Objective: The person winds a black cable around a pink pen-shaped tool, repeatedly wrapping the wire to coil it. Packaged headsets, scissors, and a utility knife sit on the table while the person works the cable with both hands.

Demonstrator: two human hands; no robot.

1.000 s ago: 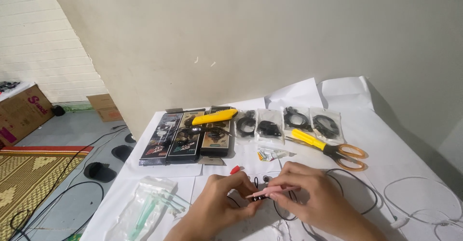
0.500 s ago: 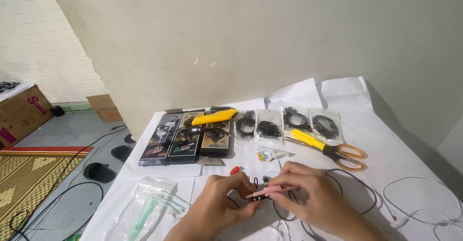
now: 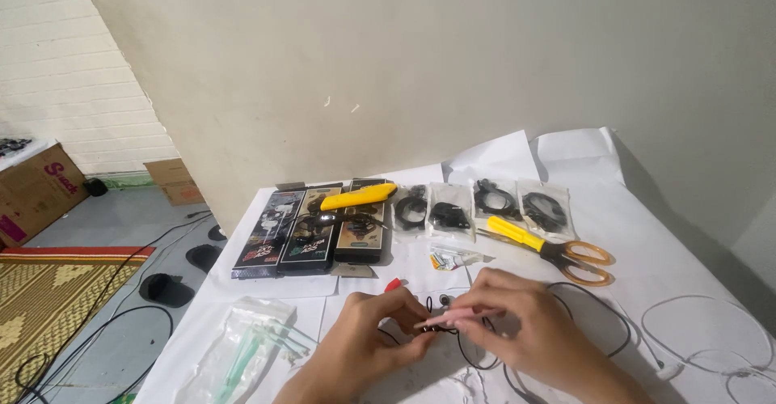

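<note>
My left hand [image 3: 373, 341] and my right hand [image 3: 517, 323] meet low in the middle of the white table [image 3: 647, 234]. The right hand pinches a thin pink tool [image 3: 449, 318] that points left at a small black part [image 3: 428, 330] held in the left fingertips. A black cable [image 3: 602, 311] loops out from under my right hand. A small red piece [image 3: 394, 284] lies just beyond the left fingers.
Three dark product boxes [image 3: 311, 230], a yellow knife [image 3: 358, 197] and several bagged black cables [image 3: 481, 206] line the far side. Orange-handled scissors [image 3: 578, 257] and a yellow-handled tool [image 3: 517, 232] lie right. A clear bag of swabs [image 3: 242, 355] sits left, white cables [image 3: 711, 347] right.
</note>
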